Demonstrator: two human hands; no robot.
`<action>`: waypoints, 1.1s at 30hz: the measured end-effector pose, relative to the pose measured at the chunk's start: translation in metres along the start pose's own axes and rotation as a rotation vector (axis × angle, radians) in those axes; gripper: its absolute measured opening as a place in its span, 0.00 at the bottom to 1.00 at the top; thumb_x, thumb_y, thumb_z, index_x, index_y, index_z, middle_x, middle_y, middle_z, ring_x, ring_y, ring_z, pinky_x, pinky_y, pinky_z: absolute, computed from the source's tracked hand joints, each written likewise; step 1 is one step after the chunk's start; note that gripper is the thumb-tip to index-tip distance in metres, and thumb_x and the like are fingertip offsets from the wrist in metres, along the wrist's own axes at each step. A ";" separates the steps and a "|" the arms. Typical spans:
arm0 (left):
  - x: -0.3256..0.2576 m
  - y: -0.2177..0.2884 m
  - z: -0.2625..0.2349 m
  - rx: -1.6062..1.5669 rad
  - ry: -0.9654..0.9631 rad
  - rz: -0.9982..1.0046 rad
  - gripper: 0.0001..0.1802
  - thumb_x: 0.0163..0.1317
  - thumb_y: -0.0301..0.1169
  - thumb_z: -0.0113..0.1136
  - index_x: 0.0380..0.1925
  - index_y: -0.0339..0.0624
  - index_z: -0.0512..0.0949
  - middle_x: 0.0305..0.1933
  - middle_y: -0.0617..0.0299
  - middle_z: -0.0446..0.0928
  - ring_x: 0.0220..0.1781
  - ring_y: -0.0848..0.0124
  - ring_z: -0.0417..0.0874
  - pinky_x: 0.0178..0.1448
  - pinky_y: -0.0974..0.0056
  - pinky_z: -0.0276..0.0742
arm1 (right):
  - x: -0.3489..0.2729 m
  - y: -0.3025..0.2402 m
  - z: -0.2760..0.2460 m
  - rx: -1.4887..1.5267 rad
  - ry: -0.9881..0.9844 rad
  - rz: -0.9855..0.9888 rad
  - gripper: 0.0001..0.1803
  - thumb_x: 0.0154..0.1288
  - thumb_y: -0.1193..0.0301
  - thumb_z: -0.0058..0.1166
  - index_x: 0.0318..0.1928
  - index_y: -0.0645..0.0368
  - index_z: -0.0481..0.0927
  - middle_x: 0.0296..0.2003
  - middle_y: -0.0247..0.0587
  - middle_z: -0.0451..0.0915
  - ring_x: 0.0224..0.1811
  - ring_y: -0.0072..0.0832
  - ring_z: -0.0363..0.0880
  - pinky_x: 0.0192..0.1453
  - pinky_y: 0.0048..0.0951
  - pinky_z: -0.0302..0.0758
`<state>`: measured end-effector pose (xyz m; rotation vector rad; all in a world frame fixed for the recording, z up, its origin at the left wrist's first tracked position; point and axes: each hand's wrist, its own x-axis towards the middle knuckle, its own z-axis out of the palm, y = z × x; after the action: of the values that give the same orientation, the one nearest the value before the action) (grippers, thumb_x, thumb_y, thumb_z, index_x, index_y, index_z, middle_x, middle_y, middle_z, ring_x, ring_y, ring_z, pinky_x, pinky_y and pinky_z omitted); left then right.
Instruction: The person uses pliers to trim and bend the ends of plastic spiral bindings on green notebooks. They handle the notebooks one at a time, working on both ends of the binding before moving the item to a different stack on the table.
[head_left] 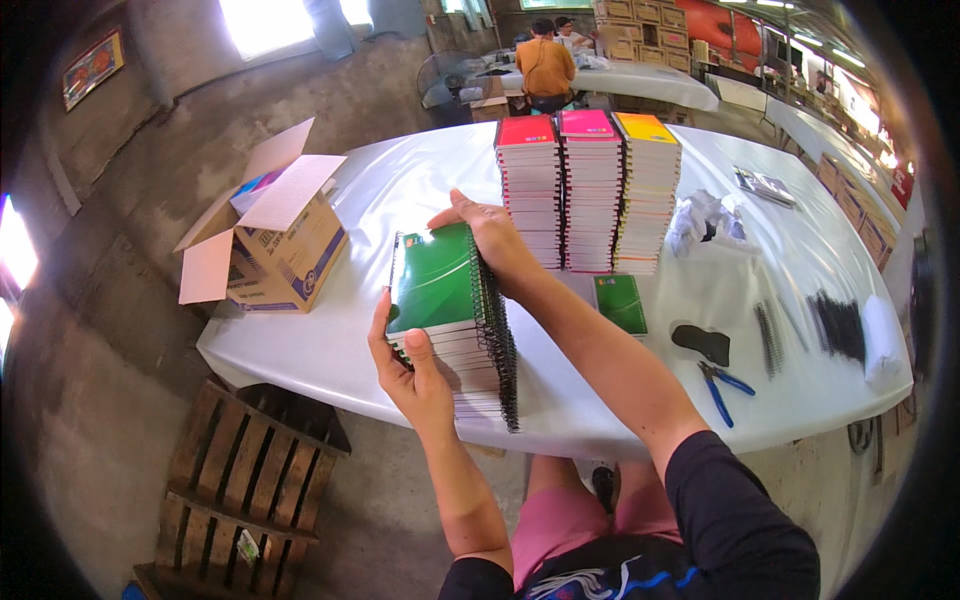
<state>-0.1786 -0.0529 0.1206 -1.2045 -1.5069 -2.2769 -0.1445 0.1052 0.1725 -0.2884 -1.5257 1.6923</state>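
A tall stack of green spiral notebooks [440,275] stands on the table in front of me, its black coils along the right side. My left hand [415,380] grips the near left corner, with the thumb on the near side and the fingers along the left edge. Across the far right corner, my right hand [490,235] presses against the stack, thumb at the far edge of the top cover. Some of its fingers are hidden behind the stack. A single green notebook [621,304] lies flat to the right, beneath the line of my right forearm.
Behind stand red [527,130], pink [586,124] and yellow [645,128] notebook stacks. An open carton [285,245] sits at the left. Blue-handled pliers [722,390], a black pad [701,343], loose coils [836,325] and crumpled plastic [712,220] lie right. A wooden pallet-like piece [240,480] is below left.
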 end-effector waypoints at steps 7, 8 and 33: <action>-0.004 -0.003 0.004 0.087 0.051 0.138 0.28 0.70 0.44 0.45 0.62 0.37 0.61 0.64 0.53 0.66 0.61 0.67 0.69 0.63 0.63 0.64 | 0.000 0.013 -0.015 -0.028 0.040 -0.158 0.23 0.71 0.55 0.43 0.50 0.62 0.77 0.41 0.40 0.79 0.42 0.21 0.73 0.43 0.24 0.70; -0.004 0.001 -0.003 0.149 0.113 0.195 0.28 0.71 0.45 0.42 0.63 0.37 0.60 0.64 0.52 0.65 0.63 0.65 0.68 0.64 0.61 0.63 | -0.010 0.008 -0.027 -0.134 0.032 -0.046 0.23 0.69 0.55 0.46 0.55 0.57 0.74 0.48 0.40 0.77 0.49 0.23 0.71 0.48 0.26 0.69; -0.164 0.014 0.129 0.565 -0.704 0.267 0.32 0.52 0.49 0.63 0.56 0.49 0.72 0.55 0.61 0.70 0.65 0.56 0.65 0.69 0.39 0.42 | -0.239 0.002 -0.190 -1.291 0.037 0.262 0.26 0.48 0.72 0.63 0.51 0.53 0.72 0.34 0.54 0.80 0.38 0.53 0.78 0.41 0.46 0.75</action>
<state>0.0063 -0.0002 0.0393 -1.9436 -1.8566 -1.1605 0.1307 0.0776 0.0431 -1.1892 -2.4278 0.6082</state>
